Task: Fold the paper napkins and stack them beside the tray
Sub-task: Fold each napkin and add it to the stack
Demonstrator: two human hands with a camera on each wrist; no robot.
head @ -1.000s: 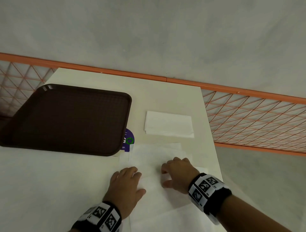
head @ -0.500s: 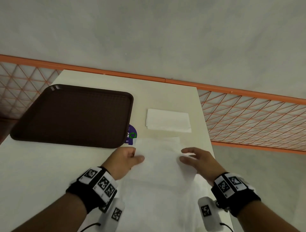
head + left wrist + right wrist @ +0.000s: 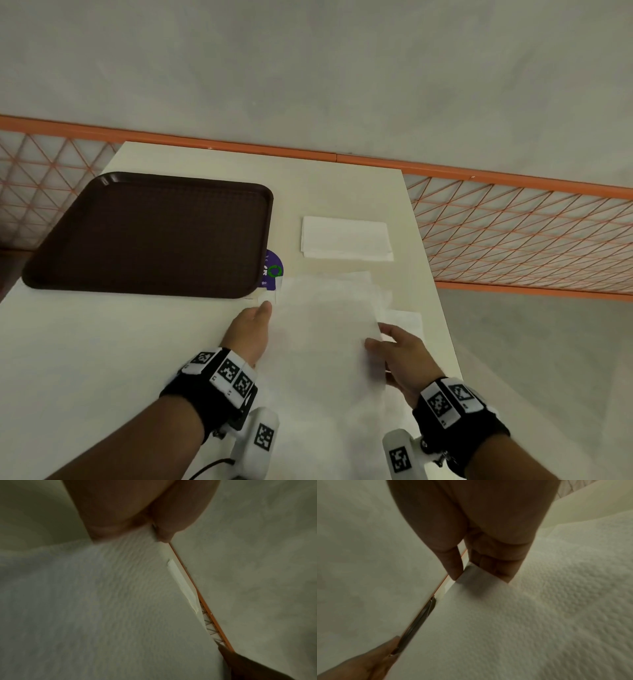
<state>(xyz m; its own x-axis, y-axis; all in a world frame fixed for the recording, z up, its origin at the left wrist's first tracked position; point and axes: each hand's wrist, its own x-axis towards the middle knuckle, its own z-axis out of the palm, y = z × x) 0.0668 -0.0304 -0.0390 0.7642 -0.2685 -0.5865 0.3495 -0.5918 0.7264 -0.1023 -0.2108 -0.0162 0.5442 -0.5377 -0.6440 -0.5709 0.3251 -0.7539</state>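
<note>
A pale table (image 3: 102,359) bears a brown tray (image 3: 150,236) beyond the left hand (image 3: 251,330). Both hands pinch the raised napkin's (image 3: 322,342) side edges, right hand (image 3: 402,356) opposite. A folded stack (image 3: 346,238) lies ahead; matching corners before creasing should keep the fold square.
</note>
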